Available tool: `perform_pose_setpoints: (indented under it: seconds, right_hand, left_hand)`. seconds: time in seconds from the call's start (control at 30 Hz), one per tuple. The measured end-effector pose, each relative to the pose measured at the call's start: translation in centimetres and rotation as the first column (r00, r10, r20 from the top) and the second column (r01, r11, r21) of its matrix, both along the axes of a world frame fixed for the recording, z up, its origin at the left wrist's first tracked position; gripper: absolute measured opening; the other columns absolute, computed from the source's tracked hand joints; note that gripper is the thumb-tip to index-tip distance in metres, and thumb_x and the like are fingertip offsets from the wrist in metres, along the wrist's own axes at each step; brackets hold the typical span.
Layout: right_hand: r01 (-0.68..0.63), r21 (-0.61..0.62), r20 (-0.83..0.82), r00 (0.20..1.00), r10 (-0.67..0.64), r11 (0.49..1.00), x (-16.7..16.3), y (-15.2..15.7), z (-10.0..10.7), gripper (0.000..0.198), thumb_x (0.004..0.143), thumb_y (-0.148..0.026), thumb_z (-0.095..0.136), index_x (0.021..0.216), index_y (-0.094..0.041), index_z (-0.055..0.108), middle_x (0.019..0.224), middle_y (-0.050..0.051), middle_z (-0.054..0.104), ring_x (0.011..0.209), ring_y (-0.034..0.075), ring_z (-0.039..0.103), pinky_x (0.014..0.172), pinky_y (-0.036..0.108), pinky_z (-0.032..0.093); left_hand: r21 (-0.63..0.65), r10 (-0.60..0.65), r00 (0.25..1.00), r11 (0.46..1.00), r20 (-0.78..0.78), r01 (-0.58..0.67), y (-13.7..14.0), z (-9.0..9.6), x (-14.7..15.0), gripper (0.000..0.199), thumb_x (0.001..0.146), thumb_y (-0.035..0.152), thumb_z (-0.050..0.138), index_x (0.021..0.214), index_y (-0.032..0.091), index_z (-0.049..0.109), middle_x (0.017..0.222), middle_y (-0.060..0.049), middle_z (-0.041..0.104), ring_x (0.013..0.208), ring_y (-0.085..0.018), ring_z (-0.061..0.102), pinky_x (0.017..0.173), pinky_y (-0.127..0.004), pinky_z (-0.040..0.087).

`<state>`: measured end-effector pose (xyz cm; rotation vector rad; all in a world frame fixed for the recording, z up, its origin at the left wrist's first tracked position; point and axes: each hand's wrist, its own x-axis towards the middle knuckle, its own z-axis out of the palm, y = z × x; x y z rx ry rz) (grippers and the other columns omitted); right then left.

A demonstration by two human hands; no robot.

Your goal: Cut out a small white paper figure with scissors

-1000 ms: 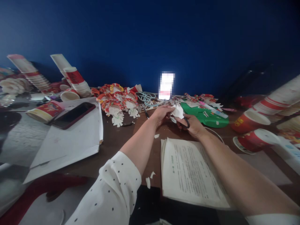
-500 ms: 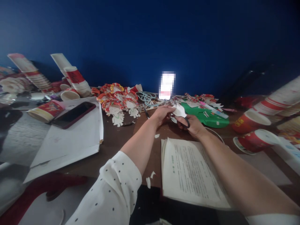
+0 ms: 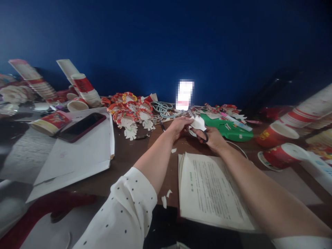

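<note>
My left hand (image 3: pixel 179 126) pinches the edge of a small white piece of paper (image 3: pixel 198 123) above the brown table. My right hand (image 3: pixel 212 137) is closed around scissors (image 3: pixel 205 136) with dark handles; the paper hides part of the blades. Both hands meet just in front of a bright phone (image 3: pixel 184 95) propped at the wall. Below them lies an open book (image 3: pixel 210 190) with printed pages. White paper scraps (image 3: pixel 164 202) are scattered on the table to its left. A green sheet (image 3: pixel 225 128) lies just beyond my right hand.
To the left are paper cutouts with red trim (image 3: pixel 131 110), a dark phone (image 3: pixel 82 127) on a white folder (image 3: pixel 75 162), and stacked paper cups (image 3: pixel 85 88). More red-and-white cups (image 3: pixel 280 133) stand at right. A cable (image 3: pixel 163 110) coils near the wall.
The scissors and my right hand have shifted very slightly, and the white paper has tilted a little between the hands. Everything else stays in place.
</note>
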<state>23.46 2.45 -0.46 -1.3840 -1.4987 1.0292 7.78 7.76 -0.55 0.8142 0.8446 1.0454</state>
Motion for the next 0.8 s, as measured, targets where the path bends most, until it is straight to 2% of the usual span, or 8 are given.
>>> perform_pose_setpoints:
  seconds: [0.13,0.27,0.4,0.5,0.63,0.8]
  right_hand:
    - [0.021,-0.005,-0.027,0.999,-0.021,1.000,-0.1,0.1,-0.2,0.053,0.063,-0.068,0.086,0.060,-0.021,0.060,0.054,0.002,0.057,0.049,0.013,0.047,0.048,0.030,0.035]
    - [0.089,-0.029,-0.071,0.993,-0.091,0.996,0.2,0.6,-0.8,0.048,0.064,-0.064,0.085,0.066,-0.021,0.064,0.059,0.003,0.063,0.051,0.014,0.052,0.045,0.028,0.033]
    - [0.188,-0.047,-0.216,0.957,-0.194,0.981,0.5,1.2,-1.0,0.040,0.064,-0.056,0.084,0.078,-0.022,0.067,0.065,0.002,0.065,0.056,0.016,0.057,0.043,0.025,0.031]
    - [0.243,-0.085,-0.358,0.898,-0.257,0.966,0.5,1.5,-1.0,0.045,0.058,-0.049,0.088,0.087,-0.021,0.069,0.068,0.002,0.066,0.057,0.015,0.059,0.041,0.023,0.028]
    - [0.231,-0.081,-0.429,0.870,-0.243,0.970,0.5,1.6,-1.2,0.053,0.057,-0.045,0.091,0.099,-0.018,0.073,0.069,0.003,0.068,0.062,0.016,0.062,0.041,0.021,0.029]
    - [0.194,-0.051,-0.478,0.857,-0.194,0.980,0.2,1.5,-1.2,0.058,0.054,-0.046,0.094,0.100,-0.020,0.073,0.072,0.003,0.069,0.068,0.018,0.066,0.042,0.021,0.036]
  left_hand:
    - [0.009,0.001,1.000,1.000,0.025,-0.001,0.1,-0.3,0.0,0.024,0.077,0.017,0.080,0.071,0.017,0.057,0.059,0.003,0.056,0.050,-0.005,0.047,0.048,-0.019,0.032]
    - [-0.007,0.055,0.997,0.998,0.056,-0.055,0.0,-0.3,-0.1,0.025,0.073,0.015,0.084,0.073,0.016,0.059,0.068,0.001,0.064,0.059,-0.007,0.057,0.059,-0.020,0.043]
    - [-0.034,0.107,0.989,0.994,0.101,-0.104,-0.2,0.2,-0.1,0.024,0.072,0.008,0.080,0.075,0.016,0.057,0.068,0.001,0.066,0.061,-0.009,0.062,0.067,-0.023,0.050]
    - [-0.036,0.130,0.988,0.991,0.085,-0.128,-0.2,0.2,0.0,0.021,0.071,0.007,0.077,0.079,0.016,0.059,0.067,0.001,0.066,0.060,-0.010,0.063,0.066,-0.022,0.051]
    - [-0.021,0.164,0.983,0.986,0.076,-0.163,0.1,-0.2,0.1,0.022,0.068,0.008,0.077,0.080,0.016,0.060,0.065,0.003,0.066,0.055,-0.008,0.061,0.063,-0.020,0.050]
    - [0.011,0.193,0.972,0.981,0.135,-0.196,0.2,-0.5,0.4,0.023,0.067,0.009,0.078,0.079,0.016,0.059,0.065,0.004,0.066,0.055,-0.007,0.060,0.061,-0.019,0.049]
